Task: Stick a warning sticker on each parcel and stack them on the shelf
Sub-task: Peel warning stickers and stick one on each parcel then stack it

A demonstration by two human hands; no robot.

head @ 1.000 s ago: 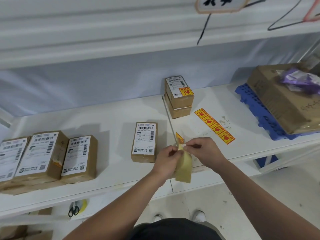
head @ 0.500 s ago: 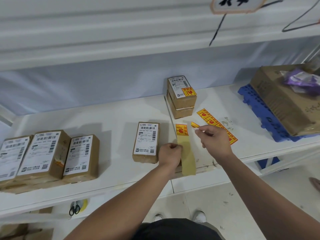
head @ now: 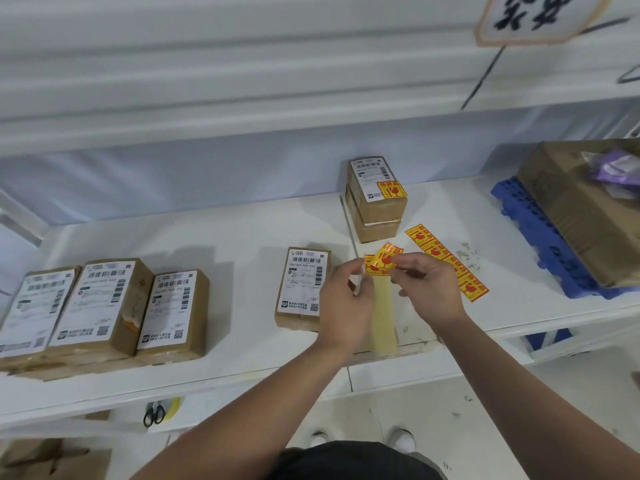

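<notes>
My right hand [head: 427, 287] pinches a yellow-and-red warning sticker [head: 385, 260], curled and partly lifted off a pale backing strip [head: 382, 318]. My left hand [head: 344, 299] grips that strip at its top, just right of a lone brown parcel [head: 302, 289] that lies flat with a white label. Behind the hands stands a stack of two parcels [head: 375, 199]; the top one bears a warning sticker. Three labelled parcels [head: 104, 306] lie side by side at the left of the white shelf [head: 225, 244]. A strip of several stickers [head: 446, 261] lies right of my right hand.
A large cardboard box [head: 585, 209] rests on a blue plastic pallet [head: 540, 237] at the right end. An upper shelf board [head: 242, 109] hangs overhead with a sign [head: 533, 15]. Scissors [head: 154, 414] lie on a lower level. My shoes show on the floor.
My right hand came back from the sticker strip toward the backing strip and now peels a sticker from it. The left hand rose a little along the strip.
</notes>
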